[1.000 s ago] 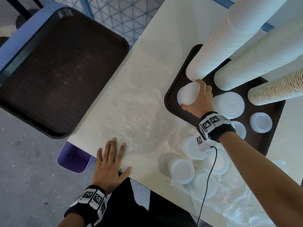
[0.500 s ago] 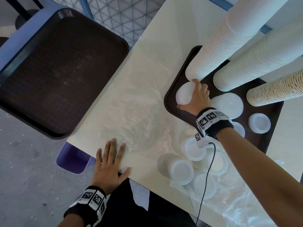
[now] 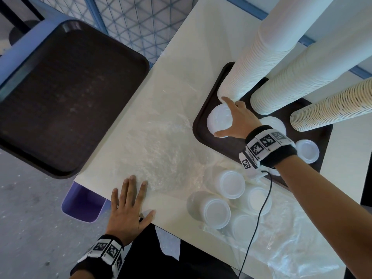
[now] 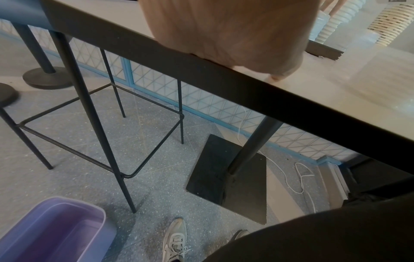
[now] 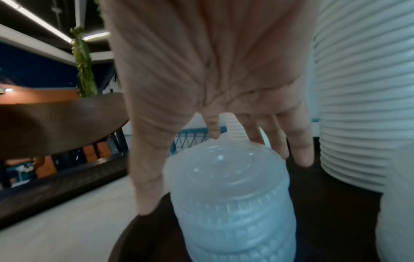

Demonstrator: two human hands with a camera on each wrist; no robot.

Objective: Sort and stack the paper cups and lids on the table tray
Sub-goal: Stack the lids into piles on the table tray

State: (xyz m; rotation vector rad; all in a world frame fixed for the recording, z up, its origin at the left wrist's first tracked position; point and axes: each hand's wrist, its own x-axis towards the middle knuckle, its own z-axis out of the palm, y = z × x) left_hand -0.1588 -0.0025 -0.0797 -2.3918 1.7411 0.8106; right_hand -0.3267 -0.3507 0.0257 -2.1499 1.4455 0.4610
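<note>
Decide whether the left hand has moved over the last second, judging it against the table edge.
No. The left hand lies flat at the same spot on the table edge, beside the purple bin.

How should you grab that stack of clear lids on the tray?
Grip the lid stack round its ribbed sides, coming from above and the table-edge side. It stands upright, and the tall cup stack crowds its far side. The right hand is spread over it that way, thumb near, fingers far.
</note>
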